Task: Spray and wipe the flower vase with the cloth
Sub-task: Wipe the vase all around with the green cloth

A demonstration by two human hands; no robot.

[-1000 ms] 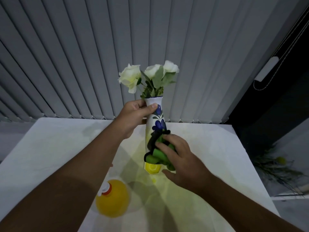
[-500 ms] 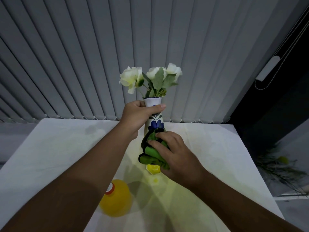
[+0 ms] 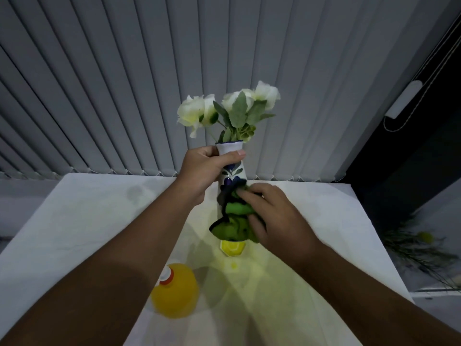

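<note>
A tall white vase (image 3: 233, 172) with blue painted flowers and a yellow base stands on the white table (image 3: 82, 221), holding white roses (image 3: 199, 112). My left hand (image 3: 203, 168) grips the vase's neck just under the rim. My right hand (image 3: 270, 216) presses a bunched green cloth (image 3: 235, 221) against the vase's right side, over its middle and lower body. The cloth hides most of the lower vase. A yellow bottle (image 3: 175, 292) with an orange-and-white cap stands near my left forearm.
Grey vertical blinds (image 3: 124, 83) hang right behind the table's far edge. The table's right edge drops off to a dark floor area with green stems (image 3: 419, 248) lying there.
My right hand has moved the cloth up the vase body, from near the base to the middle. The vase and its flowers have turned slightly in my left hand.
</note>
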